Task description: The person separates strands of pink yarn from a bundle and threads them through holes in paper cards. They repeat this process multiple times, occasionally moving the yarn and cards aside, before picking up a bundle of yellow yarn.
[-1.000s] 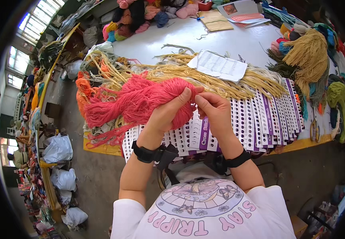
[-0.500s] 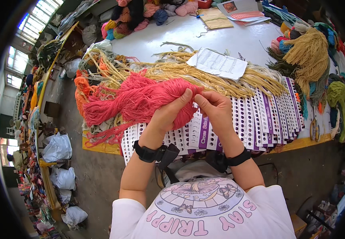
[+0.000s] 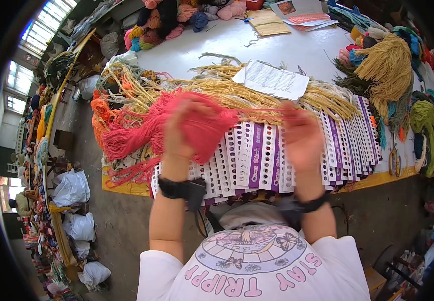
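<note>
My left hand [image 3: 181,133] grips a thick skein of coral-red thread [image 3: 208,125], whose loose tail spreads out to the left. A thin bundle of red strands [image 3: 259,109] stretches from the skein across to my right hand [image 3: 303,138], which is closed on it and blurred by motion. Under and in front of my hands lies a row of overlapping white and purple cards [image 3: 258,155] with punched holes. Beige and yellow threads [image 3: 212,93] run across the tops of the cards, and a printed paper sheet [image 3: 271,80] rests on them.
Orange thread [image 3: 102,113] lies at the table's left end. Colourful yarn balls [image 3: 199,21] sit at the back, near a wooden board [image 3: 267,22]. On the right are a tan hank [image 3: 390,65], green yarn [image 3: 422,123] and snips [image 3: 395,161]. White bags [image 3: 71,188] stand at left.
My right hand has moved right, away from the skein, drawing red strands out taut. My left hand has shifted left with the skein.
</note>
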Demonstrator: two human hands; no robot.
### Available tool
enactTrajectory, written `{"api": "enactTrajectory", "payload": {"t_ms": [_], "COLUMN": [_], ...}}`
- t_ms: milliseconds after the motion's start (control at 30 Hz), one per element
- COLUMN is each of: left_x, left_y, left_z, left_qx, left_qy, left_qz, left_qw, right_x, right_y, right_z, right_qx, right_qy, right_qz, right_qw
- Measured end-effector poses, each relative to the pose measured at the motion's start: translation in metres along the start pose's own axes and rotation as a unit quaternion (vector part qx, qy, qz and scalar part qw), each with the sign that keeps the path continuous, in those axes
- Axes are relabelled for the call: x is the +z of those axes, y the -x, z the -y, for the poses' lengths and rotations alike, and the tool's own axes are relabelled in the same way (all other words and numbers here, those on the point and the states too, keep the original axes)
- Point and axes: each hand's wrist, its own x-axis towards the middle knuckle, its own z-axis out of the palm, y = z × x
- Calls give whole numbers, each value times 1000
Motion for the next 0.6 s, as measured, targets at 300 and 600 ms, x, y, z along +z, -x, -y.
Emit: {"api": "enactTrajectory", "payload": {"t_ms": [300, 600], "left_x": [-38, -2], "left_y": [0, -18], "left_z": [-50, 75], "left_qx": [18, -281], "left_qy": [182, -93], "left_qz": [178, 80], "left_qw": [967, 952], "right_x": [-16, -8], "right_y": [24, -17], "right_z": [182, -34], "right_qx": [-316, 216], "right_qy": [263, 322], "right_qz": [-190, 122], "right_qw": [892, 914]}}
